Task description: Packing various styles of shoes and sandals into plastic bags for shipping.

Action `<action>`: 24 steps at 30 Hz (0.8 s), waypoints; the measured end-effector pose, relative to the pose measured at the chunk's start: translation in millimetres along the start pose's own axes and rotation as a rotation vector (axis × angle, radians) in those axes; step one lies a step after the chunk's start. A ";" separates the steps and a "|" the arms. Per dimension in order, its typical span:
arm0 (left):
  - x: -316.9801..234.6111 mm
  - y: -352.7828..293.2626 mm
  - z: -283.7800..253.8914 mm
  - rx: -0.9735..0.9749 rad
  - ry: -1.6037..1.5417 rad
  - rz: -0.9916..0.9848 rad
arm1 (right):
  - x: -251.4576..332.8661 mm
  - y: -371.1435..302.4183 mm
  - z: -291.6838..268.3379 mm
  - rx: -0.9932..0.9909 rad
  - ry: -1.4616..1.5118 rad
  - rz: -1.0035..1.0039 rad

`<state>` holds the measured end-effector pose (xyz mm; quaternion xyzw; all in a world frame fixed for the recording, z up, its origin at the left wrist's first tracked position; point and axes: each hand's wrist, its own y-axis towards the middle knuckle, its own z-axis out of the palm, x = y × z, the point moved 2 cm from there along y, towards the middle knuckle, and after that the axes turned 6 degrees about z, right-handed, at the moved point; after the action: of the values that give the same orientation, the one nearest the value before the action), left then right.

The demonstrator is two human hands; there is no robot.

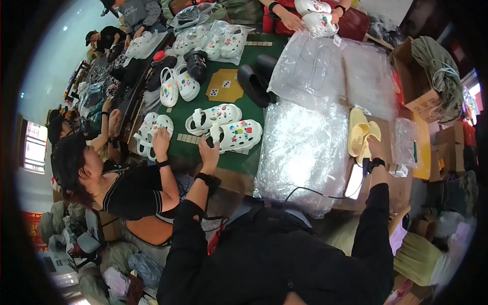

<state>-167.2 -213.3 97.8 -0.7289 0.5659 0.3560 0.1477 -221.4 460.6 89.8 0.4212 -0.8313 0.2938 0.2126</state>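
Observation:
My left hand (209, 155) is at the heel end of a white clog (241, 135) decorated with colourful charms, its thumb and fingers around the heel. The matching white clog (225, 114) lies just beyond, on the green table mat (203, 150). Over at the right, my right hand (375, 148) holds the near end of a pale yellow slipper (372, 133); its fingers are partly hidden. A second yellow slipper (357, 127) lies against it on the left. Between my hands lies a shiny stack of clear plastic bags (305, 157).
A co-worker's hand (161, 142) touches white clogs (147, 129) at the left. Across the table, another person's hands (291, 21) hold white clogs (320, 23). Black clogs (252, 84) stand beyond mine. A cable (320, 193) crosses the bags. A cardboard box (417, 86) stands at the right.

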 end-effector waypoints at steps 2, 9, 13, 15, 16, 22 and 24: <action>21.3 15.7 -2.1 -0.112 -0.152 -0.144 | 35.3 -31.6 8.6 -0.052 0.081 -0.077; -2.0 73.3 36.0 0.097 -0.752 -0.645 | 33.2 -179.9 64.5 0.234 0.298 -0.304; 122.6 88.6 25.7 0.007 -1.047 -0.566 | 80.6 -259.8 125.1 0.328 -0.050 -0.700; 116.8 89.8 45.3 0.138 -1.183 -0.694 | 82.8 -284.7 145.2 0.336 -0.285 -0.661; 87.5 93.8 56.8 0.189 -1.263 -0.770 | 71.4 -289.6 153.9 0.341 -0.398 -0.595; 62.5 107.4 28.3 0.565 -1.153 -0.927 | 75.2 -297.0 196.2 0.178 -0.447 -0.321; 81.3 123.5 16.6 0.670 -1.089 -0.895 | 90.7 -296.9 212.7 0.170 -0.494 -0.274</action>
<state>-279.2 -300.6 53.5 -0.5270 0.1432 0.3803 0.7465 -49.2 126.1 79.4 0.6046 -0.7656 0.2196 0.0056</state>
